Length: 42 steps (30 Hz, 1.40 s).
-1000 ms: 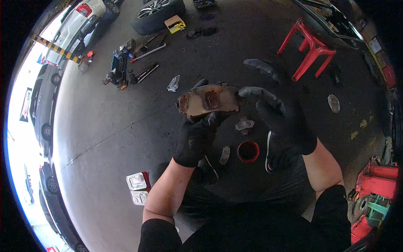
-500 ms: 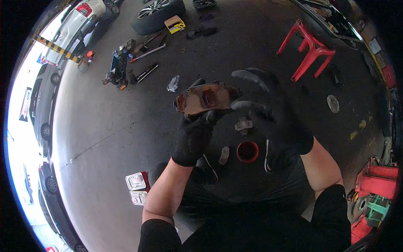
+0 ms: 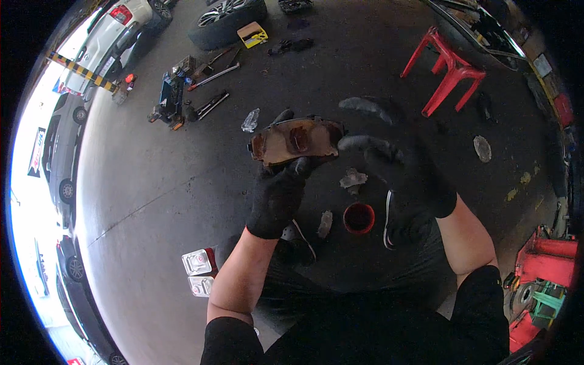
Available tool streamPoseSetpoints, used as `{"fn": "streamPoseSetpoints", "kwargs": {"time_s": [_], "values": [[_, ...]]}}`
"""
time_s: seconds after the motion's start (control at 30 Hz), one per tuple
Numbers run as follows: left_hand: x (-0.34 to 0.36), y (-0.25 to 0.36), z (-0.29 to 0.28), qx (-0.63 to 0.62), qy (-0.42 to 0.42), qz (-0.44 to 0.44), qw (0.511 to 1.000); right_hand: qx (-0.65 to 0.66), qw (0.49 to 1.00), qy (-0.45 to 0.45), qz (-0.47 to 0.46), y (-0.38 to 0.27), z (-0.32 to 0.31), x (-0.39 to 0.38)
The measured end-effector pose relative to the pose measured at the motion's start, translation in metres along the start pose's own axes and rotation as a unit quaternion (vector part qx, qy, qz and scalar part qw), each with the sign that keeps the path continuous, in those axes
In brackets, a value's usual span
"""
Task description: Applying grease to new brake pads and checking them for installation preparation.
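Note:
A brake pad (image 3: 278,146), brown with a dark reddish smear in its middle, is held up in front of me. My left hand (image 3: 277,198), in a black glove, grips it from below, with the thumb on its lower edge and a fingertip showing over the top. Just off the pad's right end is my right hand (image 3: 413,164), also black-gloved, its thumb and fingers apart with nothing visible between them. Below the hands, a round red tub (image 3: 346,226) with dark contents stands on the floor between my shoes. A greyish piece (image 3: 353,178) and a narrower one (image 3: 325,224) lie beside it.
A red plastic stool (image 3: 453,70) stands at the far right. At the far left are a blue floor jack (image 3: 171,97), hand tools, a wheel (image 3: 228,24) and a yellow box (image 3: 253,35). Silver-and-red packs (image 3: 196,263) lie left of my arm; red equipment (image 3: 547,261) is at the right.
The brake pad has shifted slightly left and up in my left hand and tilted a little. My right hand stays near its right end, its fingers slightly moved.

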<state>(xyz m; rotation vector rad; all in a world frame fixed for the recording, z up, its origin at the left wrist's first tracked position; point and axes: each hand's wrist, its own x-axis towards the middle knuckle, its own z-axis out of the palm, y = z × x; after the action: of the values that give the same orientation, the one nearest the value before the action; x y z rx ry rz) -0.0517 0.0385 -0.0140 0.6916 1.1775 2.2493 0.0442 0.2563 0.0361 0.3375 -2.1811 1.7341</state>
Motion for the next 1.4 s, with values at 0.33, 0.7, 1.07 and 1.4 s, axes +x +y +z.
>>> {"fn": "streamPoseSetpoints", "kwargs": {"time_s": [0.33, 0.7, 1.07, 1.4], "values": [[-0.008, -0.005, 0.001, 0.176, -0.002, -0.008, 0.984, -0.054, 0.997, -0.055, 0.010, 0.003, 0.000, -0.005], [-0.015, -0.013, 0.002, 0.182, 0.017, -0.052, 0.982, -0.287, 0.949, -0.088, -0.095, 0.002, 0.008, -0.004], [-0.014, -0.005, 0.009, 0.268, -0.015, -0.043, 0.962, -0.166, 0.984, -0.043, -0.051, 0.003, 0.004, -0.001], [-0.015, -0.005, 0.003, 0.241, -0.025, -0.065, 0.968, -0.049, 0.998, -0.036, -0.008, 0.005, 0.010, -0.003]]}}
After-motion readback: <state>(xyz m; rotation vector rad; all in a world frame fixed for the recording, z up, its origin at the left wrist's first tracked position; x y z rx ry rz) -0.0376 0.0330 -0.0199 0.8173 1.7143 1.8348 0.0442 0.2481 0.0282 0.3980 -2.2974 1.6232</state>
